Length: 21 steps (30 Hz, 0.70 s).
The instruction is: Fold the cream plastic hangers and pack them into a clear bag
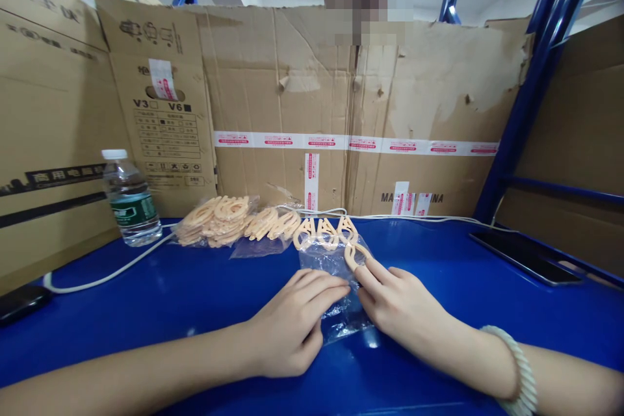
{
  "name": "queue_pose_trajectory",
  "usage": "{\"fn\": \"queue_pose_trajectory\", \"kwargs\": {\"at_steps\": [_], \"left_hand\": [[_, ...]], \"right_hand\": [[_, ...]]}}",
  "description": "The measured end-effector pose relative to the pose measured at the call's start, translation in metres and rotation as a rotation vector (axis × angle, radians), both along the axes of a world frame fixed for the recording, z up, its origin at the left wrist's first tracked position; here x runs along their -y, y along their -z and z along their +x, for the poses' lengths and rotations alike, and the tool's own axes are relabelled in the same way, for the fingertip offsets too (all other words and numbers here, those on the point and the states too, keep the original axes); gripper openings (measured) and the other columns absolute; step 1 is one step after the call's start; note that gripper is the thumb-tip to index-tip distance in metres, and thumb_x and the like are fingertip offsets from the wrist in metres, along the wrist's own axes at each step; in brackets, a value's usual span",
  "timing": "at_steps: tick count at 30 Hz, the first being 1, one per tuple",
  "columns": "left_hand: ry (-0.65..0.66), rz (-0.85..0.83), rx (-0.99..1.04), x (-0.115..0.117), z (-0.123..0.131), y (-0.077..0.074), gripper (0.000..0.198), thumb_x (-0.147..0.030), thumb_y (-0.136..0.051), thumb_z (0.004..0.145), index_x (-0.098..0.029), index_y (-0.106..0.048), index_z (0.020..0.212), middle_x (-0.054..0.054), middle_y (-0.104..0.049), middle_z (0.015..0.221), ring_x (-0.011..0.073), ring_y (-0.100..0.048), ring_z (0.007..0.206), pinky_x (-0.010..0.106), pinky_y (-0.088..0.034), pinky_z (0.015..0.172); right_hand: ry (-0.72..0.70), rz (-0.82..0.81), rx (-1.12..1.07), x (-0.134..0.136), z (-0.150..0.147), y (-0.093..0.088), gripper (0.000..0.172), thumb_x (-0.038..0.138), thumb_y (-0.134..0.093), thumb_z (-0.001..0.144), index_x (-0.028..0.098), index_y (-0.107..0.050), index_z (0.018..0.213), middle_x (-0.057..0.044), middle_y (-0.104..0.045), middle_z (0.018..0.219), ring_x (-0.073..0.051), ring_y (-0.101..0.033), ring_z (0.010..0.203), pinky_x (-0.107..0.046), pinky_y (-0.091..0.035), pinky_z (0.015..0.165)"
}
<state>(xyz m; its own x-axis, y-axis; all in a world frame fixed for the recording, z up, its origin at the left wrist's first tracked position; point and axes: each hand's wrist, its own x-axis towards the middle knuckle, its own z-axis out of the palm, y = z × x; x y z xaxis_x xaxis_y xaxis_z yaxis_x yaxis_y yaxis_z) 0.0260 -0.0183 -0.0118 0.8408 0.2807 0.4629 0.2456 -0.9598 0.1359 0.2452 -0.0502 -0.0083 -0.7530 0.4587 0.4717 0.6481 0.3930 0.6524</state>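
Our left hand (292, 322) lies palm down with its fingers spread flat on a clear plastic bag (324, 263), gripping nothing and only pressing the film to the blue table (195, 292). Our right hand (400, 302) reaches its first two fingertips onto a beige clip (354, 255) at the bag's far right corner. The thumb is hidden, so we cannot tell whether the clip is pinched or only touched. Three more clips (324, 232) sit in a row along the bag's far edge, touching one another.

The film looks slippery, so we judge it best to press down firmly with the left palm and move the clip with light, short fingertip pushes, keeping clear of the row.

The cardboard wall (312, 97) closes off the far side. Bagged piles of clips (217, 221) lie just left of the row, with a water bottle (130, 198) and a white cable (102, 279) beyond them. A tablet (529, 253) lies well off to the right. The near table on both sides gives open room.
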Motion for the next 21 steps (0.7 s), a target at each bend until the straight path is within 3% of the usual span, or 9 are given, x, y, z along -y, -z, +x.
{"fn": "queue_pose_trajectory", "kwargs": {"at_steps": [5, 10, 14, 16, 21], "left_hand": [[0.01, -0.109, 0.036, 0.0, -0.001, -0.006, 0.06, -0.01, -0.052, 0.079, -0.022, -0.038, 0.137, 0.007, -0.049, 0.137, 0.0229, -0.043, 0.126, 0.042, -0.035, 0.109], [-0.074, -0.165, 0.142, -0.021, -0.005, -0.012, 0.039, -0.02, -0.047, 0.091, -0.023, -0.047, 0.13, 0.007, -0.05, 0.136, 0.0209, -0.044, 0.127, 0.043, -0.035, 0.109], [-0.155, -0.131, -0.018, -0.037, -0.008, -0.008, 0.049, -0.029, -0.05, 0.092, -0.025, -0.038, 0.14, 0.007, -0.037, 0.148, 0.0253, -0.031, 0.138, 0.051, -0.027, 0.113], [-0.162, -0.09, -0.125, -0.037, -0.009, -0.004, 0.055, -0.036, -0.051, 0.092, -0.027, -0.034, 0.143, 0.008, -0.03, 0.152, 0.0297, -0.024, 0.141, 0.056, -0.022, 0.113], [-0.141, -0.098, -0.235, -0.031, -0.01, 0.002, 0.05, -0.042, -0.044, 0.095, -0.031, -0.035, 0.143, 0.007, -0.032, 0.151, 0.0321, -0.026, 0.139, 0.058, -0.023, 0.111]], "right_hand": [[0.033, -0.149, -0.05, 0.002, 0.015, -0.017, 0.007, 0.01, -0.06, 0.081, 0.012, -0.066, 0.077, -0.016, -0.06, 0.109, -0.024, -0.056, 0.086, -0.031, -0.052, 0.058], [-0.022, -0.298, -0.082, 0.007, 0.027, -0.026, 0.01, 0.01, -0.059, 0.083, 0.015, -0.068, 0.087, -0.014, -0.06, 0.113, -0.023, -0.059, 0.09, -0.035, -0.056, 0.068], [-0.04, -0.229, -0.045, 0.009, 0.023, -0.016, 0.017, 0.01, -0.054, 0.087, 0.01, -0.065, 0.1, -0.02, -0.06, 0.117, -0.028, -0.06, 0.1, -0.039, -0.057, 0.071], [-0.057, -0.282, -0.052, 0.01, 0.02, -0.015, 0.019, 0.01, -0.053, 0.087, 0.009, -0.063, 0.102, -0.019, -0.06, 0.117, -0.028, -0.06, 0.103, -0.039, -0.057, 0.075], [-0.015, -0.527, -0.211, 0.004, 0.027, -0.027, 0.054, 0.017, -0.064, 0.079, 0.009, -0.048, 0.131, -0.02, -0.053, 0.129, -0.03, -0.053, 0.117, -0.043, -0.051, 0.092]]}}
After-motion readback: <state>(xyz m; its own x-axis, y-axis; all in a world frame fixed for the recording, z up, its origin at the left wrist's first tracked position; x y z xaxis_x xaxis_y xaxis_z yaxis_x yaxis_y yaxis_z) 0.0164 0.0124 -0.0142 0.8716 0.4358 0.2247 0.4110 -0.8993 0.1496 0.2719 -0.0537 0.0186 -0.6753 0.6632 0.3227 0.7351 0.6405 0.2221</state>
